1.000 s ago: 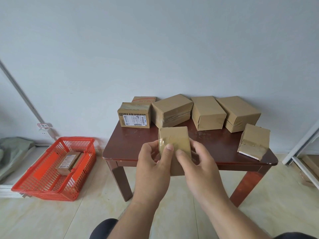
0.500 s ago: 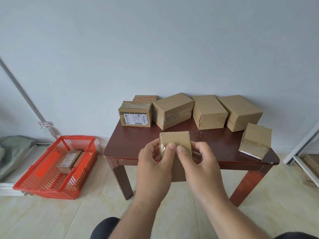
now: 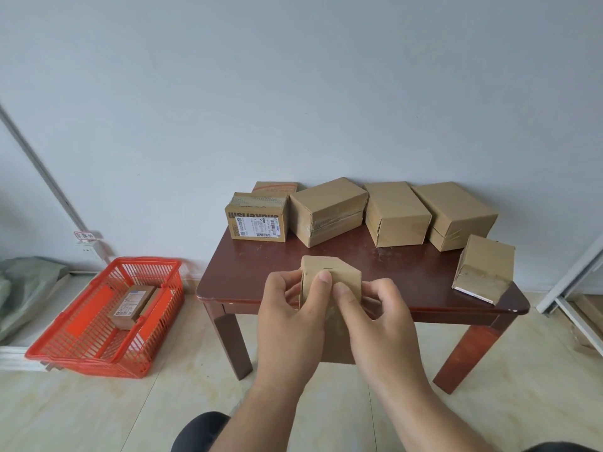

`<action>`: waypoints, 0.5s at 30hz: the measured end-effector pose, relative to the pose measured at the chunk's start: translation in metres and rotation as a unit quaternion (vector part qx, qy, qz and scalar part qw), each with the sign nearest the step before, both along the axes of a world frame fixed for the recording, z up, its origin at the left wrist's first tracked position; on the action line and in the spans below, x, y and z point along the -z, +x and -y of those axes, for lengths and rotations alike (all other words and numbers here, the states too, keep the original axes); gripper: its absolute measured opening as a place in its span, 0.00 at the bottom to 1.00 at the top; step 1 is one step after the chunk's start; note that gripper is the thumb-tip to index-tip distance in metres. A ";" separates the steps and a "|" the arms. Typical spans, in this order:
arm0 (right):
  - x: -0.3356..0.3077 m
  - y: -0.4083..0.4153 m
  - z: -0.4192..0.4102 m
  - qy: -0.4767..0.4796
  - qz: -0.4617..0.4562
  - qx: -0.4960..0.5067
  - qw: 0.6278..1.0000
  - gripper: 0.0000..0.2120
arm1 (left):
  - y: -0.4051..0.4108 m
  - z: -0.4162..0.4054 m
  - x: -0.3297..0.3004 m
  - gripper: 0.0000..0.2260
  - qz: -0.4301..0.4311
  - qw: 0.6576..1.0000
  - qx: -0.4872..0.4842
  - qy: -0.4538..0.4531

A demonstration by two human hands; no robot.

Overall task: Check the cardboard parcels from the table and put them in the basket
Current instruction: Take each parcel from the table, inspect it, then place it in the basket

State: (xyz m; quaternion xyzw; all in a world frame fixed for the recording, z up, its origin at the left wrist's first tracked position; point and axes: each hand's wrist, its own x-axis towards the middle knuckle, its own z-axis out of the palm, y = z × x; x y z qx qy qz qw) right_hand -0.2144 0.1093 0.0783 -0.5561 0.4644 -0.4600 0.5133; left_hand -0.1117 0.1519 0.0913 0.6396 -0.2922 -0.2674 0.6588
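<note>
Between both hands, a small cardboard parcel

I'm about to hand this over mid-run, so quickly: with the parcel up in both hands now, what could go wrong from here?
1. The held parcel is in the grip of both the left hand and the right hand over the table's front edge; a slip would likely send it to the floor.
2. The tilted parcel sits at the right front corner and could be knocked off.
3. The basket stands on the floor to the left, so a tossed parcel may miss.
</note>
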 end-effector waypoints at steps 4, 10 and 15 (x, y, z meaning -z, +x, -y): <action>-0.011 0.000 0.005 0.048 0.017 0.029 0.998 0.17 | -0.005 -0.001 0.016 0.15 0.074 0.997 0.008 0.014; -0.005 -0.001 0.008 0.109 0.069 0.004 0.992 0.06 | -0.012 -0.009 0.028 0.15 0.269 0.963 0.014 0.030; -0.004 -0.004 0.003 0.064 0.082 -0.005 0.995 0.07 | -0.018 -0.014 0.028 0.20 0.203 0.978 0.040 -0.022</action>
